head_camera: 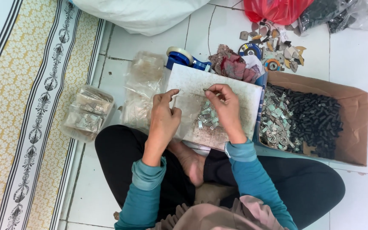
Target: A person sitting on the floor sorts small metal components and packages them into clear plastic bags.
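Observation:
I sit cross-legged on a tiled floor with a white board (235,91) across my lap. A small heap of grey metal clips (207,117) lies on the board. My right hand (225,106) pinches one small metal clip (206,90) between thumb and fingertips, just above the heap. My left hand (165,115) hovers at the board's left edge, fingers curled, thumb and forefinger close together; whether it holds a small piece I cannot tell.
A cardboard box (354,127) at my right holds black plastic pieces and metal clips. Clear bags of parts (88,113) lie at the left beside a patterned mat (18,106). A blue tape dispenser (184,59), a rag (233,64), scattered scraps and plastic bags lie beyond the board.

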